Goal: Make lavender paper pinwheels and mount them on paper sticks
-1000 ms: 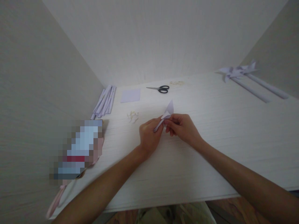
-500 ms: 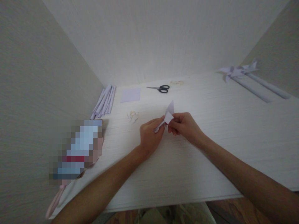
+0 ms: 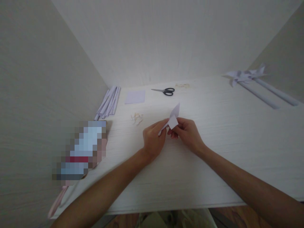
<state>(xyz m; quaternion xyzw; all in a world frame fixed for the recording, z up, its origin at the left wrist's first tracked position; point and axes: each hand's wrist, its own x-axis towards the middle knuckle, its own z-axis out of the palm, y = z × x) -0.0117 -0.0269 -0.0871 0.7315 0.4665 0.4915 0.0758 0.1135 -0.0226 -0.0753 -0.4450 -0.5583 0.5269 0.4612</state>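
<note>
A white paper pinwheel [image 3: 173,122], partly folded with one pointed blade standing up, is between my two hands above the middle of the table. My left hand [image 3: 155,136] is closed on its left side, thumb along a narrow folded edge. From the right, my right hand [image 3: 187,131] pinches the paper near its centre. Those fingertips are partly hidden behind the paper. Just beyond my left hand lies a small loose heap of thin yellowish strips [image 3: 136,118]. Black-handled scissors [image 3: 167,91] lie farther back, blades pointing left.
Rolled paper sticks [image 3: 108,103] are bundled at the left wall beside a square paper sheet [image 3: 135,97]. A blurred-out item [image 3: 83,148] lies nearer on the left. More pale strips [image 3: 182,85] sit by the scissors. Two finished pinwheels [image 3: 244,76] on paper sticks rest at the right.
My right hand has shifted slightly lower, its fingers now tucked farther behind the paper. The left hand keeps its grip. The whole view has moved slightly.
</note>
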